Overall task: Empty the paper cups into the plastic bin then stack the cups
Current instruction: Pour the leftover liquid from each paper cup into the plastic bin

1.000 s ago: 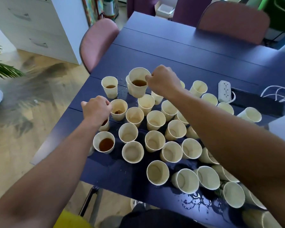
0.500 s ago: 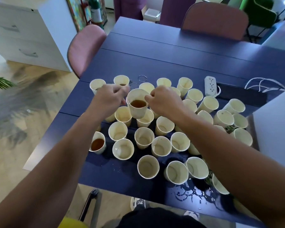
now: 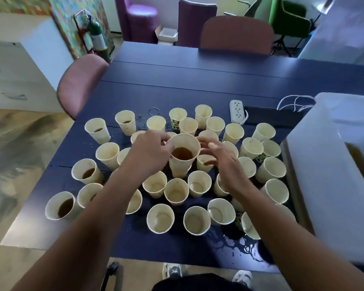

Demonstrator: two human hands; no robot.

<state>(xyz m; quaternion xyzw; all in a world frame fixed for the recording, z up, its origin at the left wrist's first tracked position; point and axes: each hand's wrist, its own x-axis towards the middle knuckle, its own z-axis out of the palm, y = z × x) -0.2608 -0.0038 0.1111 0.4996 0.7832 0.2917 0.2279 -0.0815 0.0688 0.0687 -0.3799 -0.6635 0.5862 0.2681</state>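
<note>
One cup (image 3: 182,158) in left hand (image 3: 149,154) grip; right hand (image 3: 221,162) fingers apart.

You can read no text anywhere in this view. Two of the paper cups carry a green-and-red printed label, one at the far side of the cluster (image 3: 175,124) and one toward the right (image 3: 261,157), but the print on both is too small and blurred for you to make out. The label on the green bottle (image 3: 98,39) by the wall is likewise unreadable.
</note>
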